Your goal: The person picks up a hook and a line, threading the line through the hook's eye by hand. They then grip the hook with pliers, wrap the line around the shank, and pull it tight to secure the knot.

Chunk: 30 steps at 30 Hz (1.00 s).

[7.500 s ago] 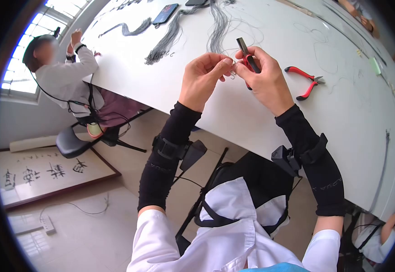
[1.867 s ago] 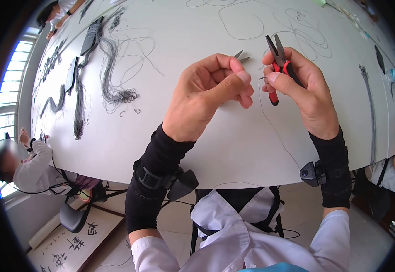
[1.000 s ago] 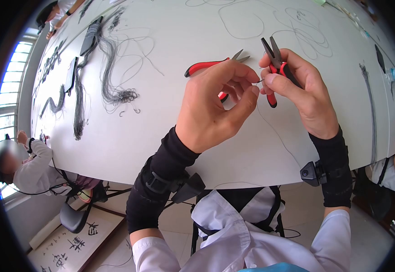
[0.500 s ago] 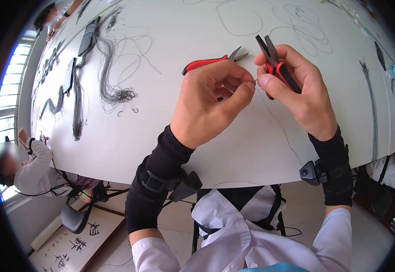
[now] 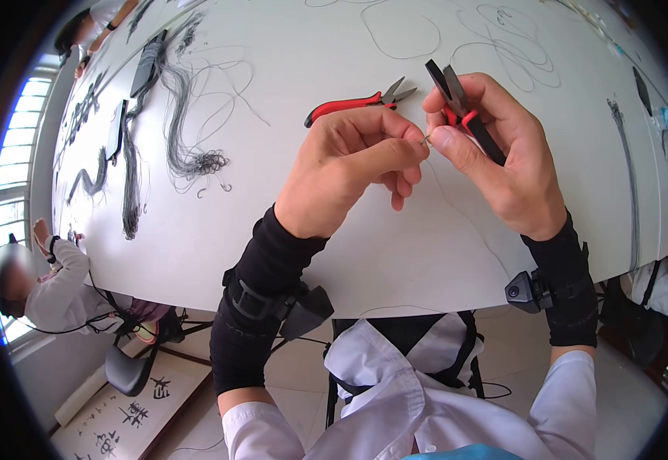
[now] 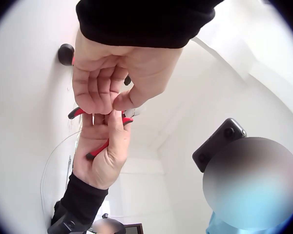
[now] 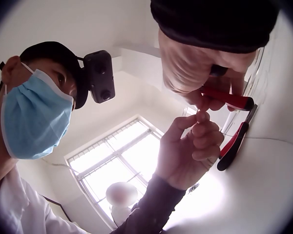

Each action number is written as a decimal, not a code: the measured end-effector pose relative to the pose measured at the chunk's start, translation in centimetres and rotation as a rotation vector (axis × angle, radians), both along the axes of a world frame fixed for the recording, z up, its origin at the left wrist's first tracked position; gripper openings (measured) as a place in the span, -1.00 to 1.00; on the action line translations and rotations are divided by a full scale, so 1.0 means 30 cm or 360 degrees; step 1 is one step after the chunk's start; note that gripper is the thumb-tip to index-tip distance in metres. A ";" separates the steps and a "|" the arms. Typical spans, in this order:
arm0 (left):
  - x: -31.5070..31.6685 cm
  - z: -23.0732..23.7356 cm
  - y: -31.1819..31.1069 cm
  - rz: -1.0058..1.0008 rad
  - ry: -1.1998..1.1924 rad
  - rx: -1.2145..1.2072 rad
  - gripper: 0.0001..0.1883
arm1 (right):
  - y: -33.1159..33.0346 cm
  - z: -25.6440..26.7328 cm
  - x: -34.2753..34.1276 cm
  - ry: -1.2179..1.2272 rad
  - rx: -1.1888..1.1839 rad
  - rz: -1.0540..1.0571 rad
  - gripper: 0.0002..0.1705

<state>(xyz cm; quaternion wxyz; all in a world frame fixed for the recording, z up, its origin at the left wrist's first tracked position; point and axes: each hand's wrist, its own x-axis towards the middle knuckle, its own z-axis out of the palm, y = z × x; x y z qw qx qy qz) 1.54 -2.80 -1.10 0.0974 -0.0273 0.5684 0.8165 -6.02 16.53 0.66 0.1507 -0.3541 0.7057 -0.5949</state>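
Observation:
In the head view, my left hand [image 5: 349,169] pinches a small thin metal piece [image 5: 426,140], apparently a fish hook, between thumb and forefinger. Right beside it, my right hand [image 5: 506,165] has thumb and forefinger at the piece's other end. Its palm also holds red-and-black pliers [image 5: 451,90], jaws pointing up and slightly parted. From the fingertips a thin fishing line [image 5: 464,211] trails down across the table. The right wrist view shows the left fingertips [image 7: 201,117] meeting the right hand just below the pliers' red handle [image 7: 229,99]. Curled fingers hide most of the small piece.
Red-handled cutters [image 5: 345,105] lie open on the white table [image 5: 272,261] behind my left hand. Bundles of grey line with hooks [image 5: 203,162] lie to the left, near two phones [image 5: 116,130]. Loose line coils [image 5: 506,46] are at the back. Other people sit around the table.
Since about two seconds ago, my left hand has come over to the right fingertips and pinched the small piece between them. Both hands have drifted slightly left; the pliers stay in my right hand.

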 end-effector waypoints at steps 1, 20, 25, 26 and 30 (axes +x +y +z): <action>-0.001 0.001 -0.003 -0.0018 -0.0025 0.0044 -0.91 | -0.001 0.000 0.001 0.0016 -0.0010 -0.0003 -0.72; 0.010 -0.008 0.047 0.0374 0.0444 -0.0758 -0.90 | -0.001 0.001 -0.003 -0.0176 0.0080 -0.0130 -0.75; 0.007 -0.008 0.056 0.0387 0.0391 -0.0799 -0.89 | -0.002 -0.007 -0.007 -0.0110 0.0074 -0.0149 -0.74; 0.008 -0.005 0.055 0.0391 0.0376 -0.0786 -0.88 | -0.004 -0.013 -0.007 -0.0093 0.0042 -0.0169 -0.74; 0.006 -0.011 0.037 0.0517 0.0345 -0.0775 -0.86 | -0.008 -0.019 -0.011 -0.0076 -0.0090 -0.0118 -0.71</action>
